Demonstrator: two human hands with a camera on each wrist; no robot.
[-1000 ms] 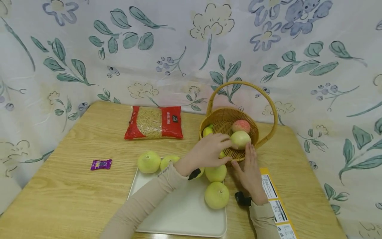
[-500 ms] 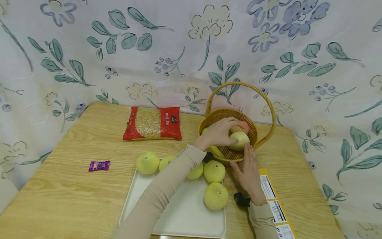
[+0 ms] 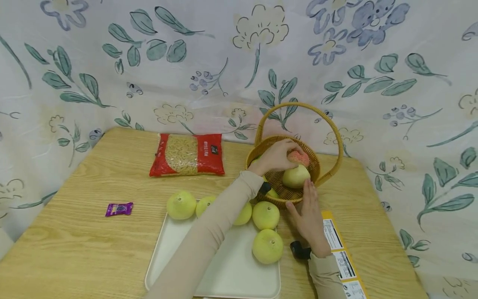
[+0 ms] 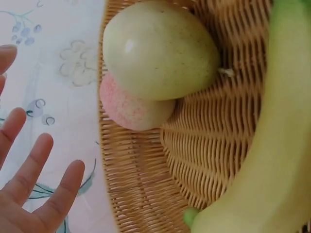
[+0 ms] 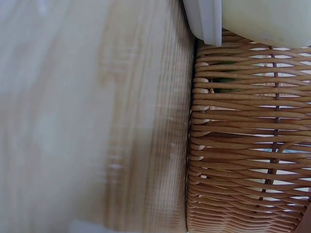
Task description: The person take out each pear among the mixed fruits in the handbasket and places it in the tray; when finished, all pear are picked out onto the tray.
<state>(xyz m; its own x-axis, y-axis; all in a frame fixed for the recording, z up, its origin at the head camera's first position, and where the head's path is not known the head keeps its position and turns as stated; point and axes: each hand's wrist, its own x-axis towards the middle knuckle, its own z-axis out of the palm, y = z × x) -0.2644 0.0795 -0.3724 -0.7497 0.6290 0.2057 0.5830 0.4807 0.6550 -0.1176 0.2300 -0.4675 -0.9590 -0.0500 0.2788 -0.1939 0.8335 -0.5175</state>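
In the head view my left hand [image 3: 278, 155] reaches into a wicker basket [image 3: 337, 137] from the left, its fingertips right at a pink peach [image 3: 300, 158]. A pale green, speckled, egg-shaped fruit [image 4: 160, 51] overlaps the peach in the left wrist view. There the left fingers [image 4: 60, 194] are spread apart, with nothing between them. A yellow banana [image 4: 277, 131] lies along the basket's left side, partly hidden by my left wrist in the head view. My right hand [image 3: 311, 222] rests with extended fingers at the basket's near right rim, fingertips by the pale fruit.
A white tray [image 3: 231, 265] bearing several yellow-green round fruits [image 3: 267, 246] stands in front of the basket. Left of the basket lies a red pasta bag [image 3: 186, 154]. A purple wrapped candy [image 3: 119, 209] is farther left. A yellow-edged strip [image 3: 343, 257] lies beneath the right forearm.
My left hand has moved from the basket's near left side, away from me and over to the peach. The right hand stays at the rim. The view has shifted slightly.
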